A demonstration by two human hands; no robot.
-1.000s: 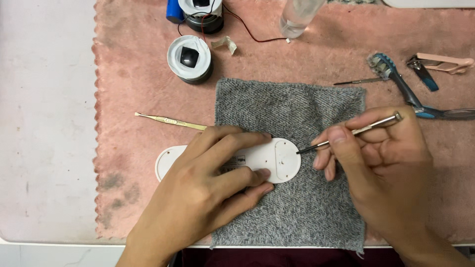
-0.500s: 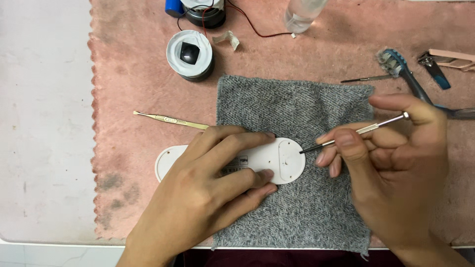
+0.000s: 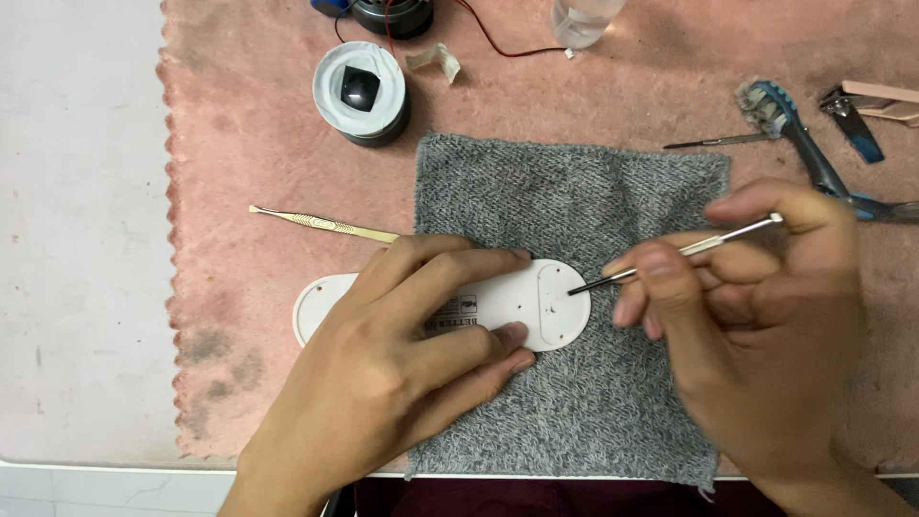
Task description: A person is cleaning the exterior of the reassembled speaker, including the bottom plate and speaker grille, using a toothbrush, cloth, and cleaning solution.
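A flat white oval device [image 3: 517,306] lies face-down across the left edge of a grey knitted cloth [image 3: 574,220], its right end on the cloth and its left end out on the pink towel [image 3: 239,144] beneath. The left hand [image 3: 392,383] lies flat over the middle of the device, fingers spread and pressing it down, so only the 2 rounded ends show; the thumb rests along its near edge. Just right of the device, the right hand [image 3: 756,335] is closed in a pen-like pinch around a thin metal pick [image 3: 670,254], thumb and forefinger clamped on the shaft. The pick slants down to the left and its dark tip touches the device's right end, beside a small seam there.

Left of the cloth, a slim brass-coloured spudger [image 3: 321,223] lies on the towel, its near end hidden behind the left hand. Beyond the cloth's far left corner stands a round black-and-white cap [image 3: 361,93]. To the cloth's far right are a blue-handled brush [image 3: 795,134], a thin metal probe [image 3: 713,142] and a nail clipper [image 3: 857,120]
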